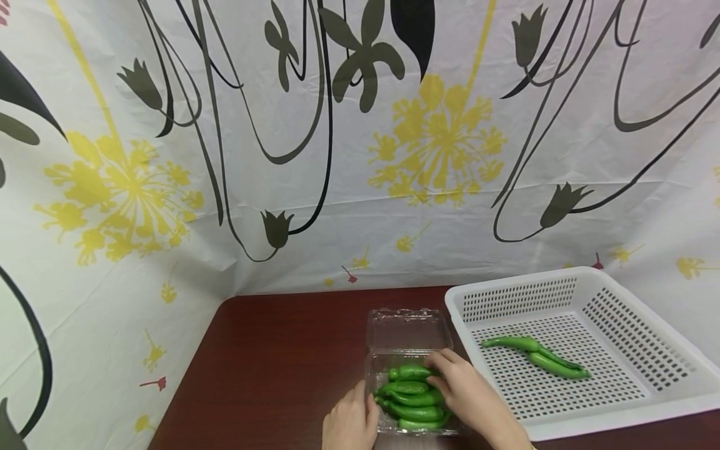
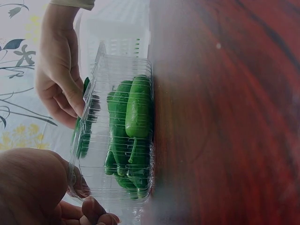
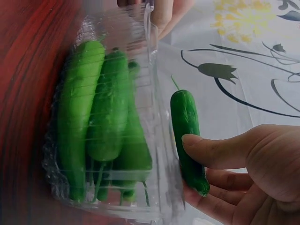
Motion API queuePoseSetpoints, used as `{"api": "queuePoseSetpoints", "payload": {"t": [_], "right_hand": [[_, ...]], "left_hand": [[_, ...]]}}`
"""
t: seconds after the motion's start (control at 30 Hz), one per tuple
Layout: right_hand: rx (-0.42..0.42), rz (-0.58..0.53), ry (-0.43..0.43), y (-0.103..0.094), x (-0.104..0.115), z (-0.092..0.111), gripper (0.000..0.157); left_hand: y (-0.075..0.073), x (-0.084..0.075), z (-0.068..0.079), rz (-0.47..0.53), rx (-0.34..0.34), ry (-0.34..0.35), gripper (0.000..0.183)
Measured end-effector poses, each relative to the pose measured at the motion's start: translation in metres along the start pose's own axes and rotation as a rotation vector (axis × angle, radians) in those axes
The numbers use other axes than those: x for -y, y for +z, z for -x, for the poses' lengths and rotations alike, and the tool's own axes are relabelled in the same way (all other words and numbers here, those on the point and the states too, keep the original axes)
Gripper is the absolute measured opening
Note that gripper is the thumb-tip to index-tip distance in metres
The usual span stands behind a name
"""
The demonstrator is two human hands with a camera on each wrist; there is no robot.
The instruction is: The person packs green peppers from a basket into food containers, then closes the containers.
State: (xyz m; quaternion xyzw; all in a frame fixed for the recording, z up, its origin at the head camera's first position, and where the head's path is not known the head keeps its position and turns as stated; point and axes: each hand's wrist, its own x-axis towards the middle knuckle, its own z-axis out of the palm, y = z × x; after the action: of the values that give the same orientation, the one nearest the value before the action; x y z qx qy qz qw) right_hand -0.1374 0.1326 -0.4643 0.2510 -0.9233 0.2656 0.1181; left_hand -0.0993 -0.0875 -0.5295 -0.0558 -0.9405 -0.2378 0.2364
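Note:
A clear plastic clamshell box (image 1: 369,369) stands on the table with its lid (image 1: 408,331) folded back. Several green peppers (image 1: 415,414) lie side by side inside it. At the box's left side, my left hand (image 1: 351,419) grips the rim and wall between thumb and fingers. My right hand (image 1: 472,395) pinches one green pepper (image 3: 184,112) between thumb and fingers, at the level of the box's open top. In the right wrist view this pepper is just outside the rim line, above the peppers in the box (image 3: 77,117). Its lower end is partly covered by the fingers.
A white perforated plastic basket (image 1: 664,400) stands to the right of the box, close to it. Two green peppers (image 1: 557,365) lie in its middle. The dark red wooden table (image 1: 281,362) extends left of the box. A flower-patterned cloth (image 1: 349,250) hangs behind.

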Motion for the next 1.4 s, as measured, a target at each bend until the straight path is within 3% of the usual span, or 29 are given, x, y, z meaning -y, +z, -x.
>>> {"api": "queuePoseSetpoints", "payload": {"t": [0.8, 1.4], "right_hand": [[0.067, 0.046, 0.038, 0.016, -0.003, 0.002, 0.021], [0.014, 0.165, 0.112, 0.023, -0.002, 0.002, 0.026]], "left_hand": [[0.0, 0.0, -0.001, 0.007, 0.006, -0.002, 0.017], [-0.001, 0.0, -0.002, 0.016, 0.042, -0.016, 0.014]]}}
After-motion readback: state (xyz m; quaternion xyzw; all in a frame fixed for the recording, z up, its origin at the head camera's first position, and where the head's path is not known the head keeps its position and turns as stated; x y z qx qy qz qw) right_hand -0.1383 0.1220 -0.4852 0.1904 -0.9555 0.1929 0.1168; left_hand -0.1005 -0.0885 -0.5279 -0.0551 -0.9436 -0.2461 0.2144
